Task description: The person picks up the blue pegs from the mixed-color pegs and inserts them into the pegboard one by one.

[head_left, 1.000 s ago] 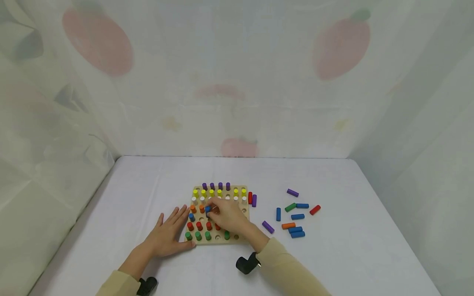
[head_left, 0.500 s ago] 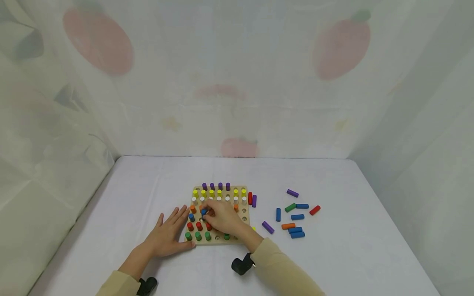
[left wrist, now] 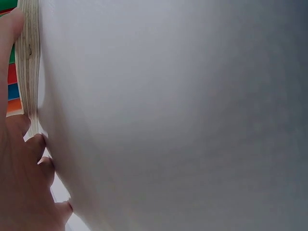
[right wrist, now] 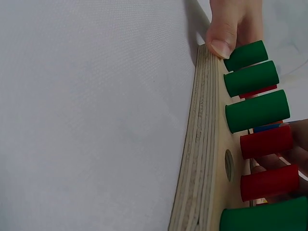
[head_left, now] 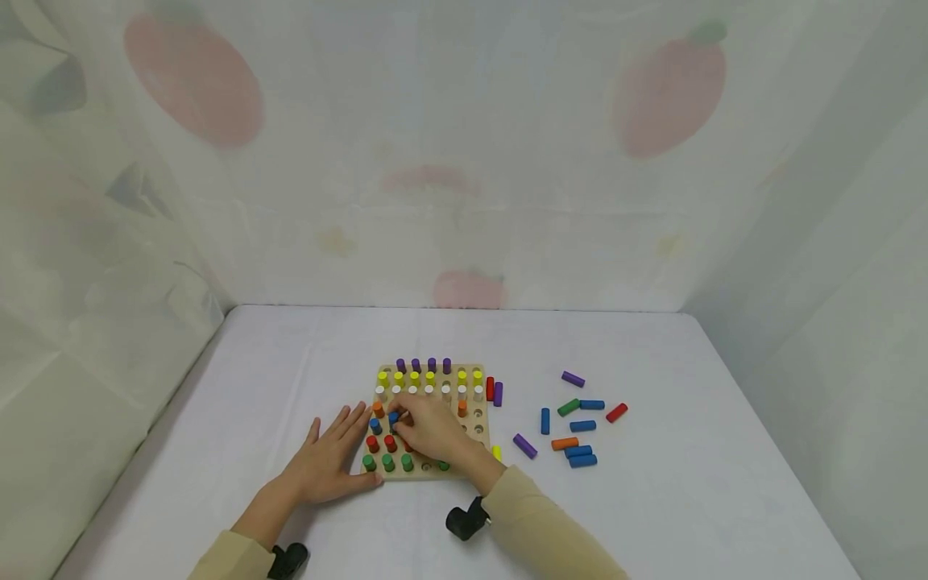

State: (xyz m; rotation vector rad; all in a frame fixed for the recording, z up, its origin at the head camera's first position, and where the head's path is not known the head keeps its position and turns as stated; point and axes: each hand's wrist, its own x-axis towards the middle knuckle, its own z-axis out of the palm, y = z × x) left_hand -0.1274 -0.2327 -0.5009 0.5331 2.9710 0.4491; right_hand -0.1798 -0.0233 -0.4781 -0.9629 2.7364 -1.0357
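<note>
A wooden pegboard [head_left: 457, 474] stands on the table with rows of coloured pegs upright in its holes. My right hand [head_left: 433, 427] pinches a blue peg [head_left: 394, 419] over the blue row, just right of another blue peg [head_left: 375, 426] at the board's left side. In the right wrist view its fingers [right wrist: 299, 155] show partly behind the red and green pegs. My left hand [head_left: 329, 461] lies with fingers spread along the left edge, its thumb at the near left corner. The left wrist view shows that thumb [left wrist: 16, 23] against the layered edge of the board.
Right of the board lie several loose blue pegs [head_left: 583, 425], a green peg [head_left: 569, 407], an orange peg [head_left: 565, 443] and a red peg [head_left: 617, 412]. Purple pegs [head_left: 525, 445] lie nearer the board. A yellow peg [head_left: 496, 453] is by its right edge.
My right hand has moved left across the board with the blue peg, uncovering an orange peg and the yellow peg on the right. My left hand has stayed in place.
</note>
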